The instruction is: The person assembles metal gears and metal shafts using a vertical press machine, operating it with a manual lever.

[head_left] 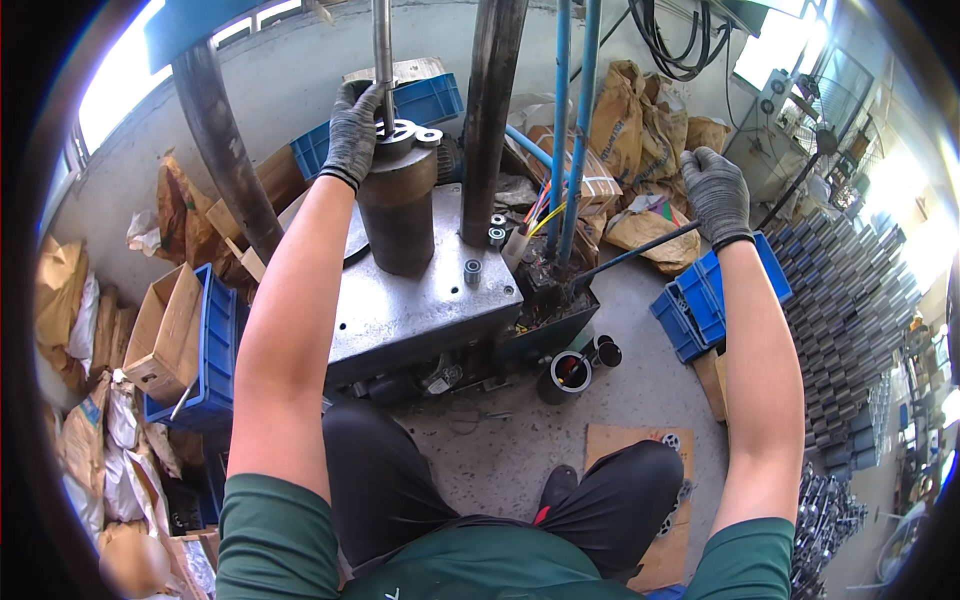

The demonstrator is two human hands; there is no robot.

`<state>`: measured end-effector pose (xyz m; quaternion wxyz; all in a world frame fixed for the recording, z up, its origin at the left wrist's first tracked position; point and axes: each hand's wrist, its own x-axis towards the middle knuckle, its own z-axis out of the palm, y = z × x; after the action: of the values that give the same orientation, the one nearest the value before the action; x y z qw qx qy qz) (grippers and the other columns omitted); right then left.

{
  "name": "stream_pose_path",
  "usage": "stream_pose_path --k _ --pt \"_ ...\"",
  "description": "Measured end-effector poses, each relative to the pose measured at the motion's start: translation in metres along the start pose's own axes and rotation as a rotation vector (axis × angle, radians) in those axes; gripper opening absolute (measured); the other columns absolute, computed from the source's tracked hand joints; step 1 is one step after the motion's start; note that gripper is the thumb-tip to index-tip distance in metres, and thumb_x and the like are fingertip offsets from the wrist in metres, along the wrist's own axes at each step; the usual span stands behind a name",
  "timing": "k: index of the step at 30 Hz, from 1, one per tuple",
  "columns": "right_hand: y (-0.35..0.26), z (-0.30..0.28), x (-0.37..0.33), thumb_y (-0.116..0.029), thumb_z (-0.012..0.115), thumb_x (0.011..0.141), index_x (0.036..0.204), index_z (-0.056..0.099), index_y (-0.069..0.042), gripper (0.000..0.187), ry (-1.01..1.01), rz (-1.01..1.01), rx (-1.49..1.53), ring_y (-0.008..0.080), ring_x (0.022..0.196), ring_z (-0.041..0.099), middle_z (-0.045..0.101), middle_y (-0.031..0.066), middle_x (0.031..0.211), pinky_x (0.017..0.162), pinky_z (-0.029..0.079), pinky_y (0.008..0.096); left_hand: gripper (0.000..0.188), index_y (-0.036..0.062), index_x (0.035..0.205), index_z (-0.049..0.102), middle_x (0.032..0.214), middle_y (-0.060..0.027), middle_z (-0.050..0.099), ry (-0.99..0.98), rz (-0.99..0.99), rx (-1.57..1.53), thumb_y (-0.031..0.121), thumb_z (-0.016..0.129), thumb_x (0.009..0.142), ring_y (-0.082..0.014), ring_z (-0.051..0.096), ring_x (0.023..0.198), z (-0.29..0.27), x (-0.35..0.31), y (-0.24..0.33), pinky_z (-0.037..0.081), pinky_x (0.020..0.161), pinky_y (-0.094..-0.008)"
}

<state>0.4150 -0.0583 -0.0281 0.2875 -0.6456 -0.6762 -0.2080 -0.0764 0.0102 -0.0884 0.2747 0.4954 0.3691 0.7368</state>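
In a grey knit glove, my left hand (354, 132) is closed around the lower end of an upright metal rod (383, 45). Right below it, a flat metal link with round holes (412, 131) lies on top of a thick dark steel cylinder (397, 215). That cylinder stands on a steel machine table (440, 292). Out to the right, my gloved right hand (717, 195) is closed at the end of a long dark lever (640, 248); its fingertips are partly hidden. Small metal bushings (472, 271) stand on the table right of the cylinder.
Thick steel columns (492, 120) flank the cylinder, with blue pipes (573, 130) beside the right one. Blue crates (705, 300) and stacked metal tubes (850, 320) stand at right. Dark cups (565, 377) sit on the floor. Cartons (165, 335) and paper sacks fill the left.
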Motion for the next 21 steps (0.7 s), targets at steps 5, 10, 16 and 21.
stream_pose_path --k 5,10,16,21 --pt "0.008 0.002 0.002 -0.042 0.057 0.098 0.102 0.073 -0.011 0.035 -0.082 0.034 0.021 0.0398 0.098 0.070 0.074 0.0192 0.097 0.089 0.054 0.0495 0.015 0.0034 0.109 0.066 0.095 -0.0052 0.070 0.177 0.219 0.171 0.015 0.060 0.102 -0.0156 0.064 0.089 0.001 0.001 -0.007 0.051 0.087 -0.0325" --pt "0.011 0.003 0.002 -0.041 0.057 0.097 0.105 0.073 -0.013 0.034 -0.122 0.064 0.009 0.0382 0.099 0.070 0.074 0.0184 0.098 0.090 0.054 0.0484 0.029 0.0043 0.111 0.067 0.090 -0.0040 0.069 0.021 0.057 0.150 0.032 0.064 0.103 -0.0119 0.062 0.083 0.009 0.000 0.000 0.050 0.078 -0.0291" --pt "0.016 0.005 0.003 -0.040 0.058 0.096 0.107 0.074 -0.013 0.033 -0.145 0.056 -0.015 0.0376 0.100 0.071 0.074 0.0185 0.100 0.091 0.054 0.0475 0.032 0.0035 0.118 0.066 0.091 -0.0043 0.069 -0.015 -0.029 0.184 0.032 0.066 0.101 -0.0115 0.062 0.082 0.014 -0.005 0.007 0.051 0.076 -0.0287" --pt "0.020 0.006 0.002 -0.036 0.059 0.094 0.105 0.074 -0.011 0.032 -0.129 0.028 0.007 0.0372 0.098 0.071 0.074 0.0192 0.098 0.090 0.054 0.0473 0.020 0.0003 0.116 0.065 0.095 -0.0073 0.071 0.227 0.164 0.115 0.013 0.059 0.101 -0.0147 0.065 0.085 0.009 -0.007 0.006 0.053 0.082 -0.0312"
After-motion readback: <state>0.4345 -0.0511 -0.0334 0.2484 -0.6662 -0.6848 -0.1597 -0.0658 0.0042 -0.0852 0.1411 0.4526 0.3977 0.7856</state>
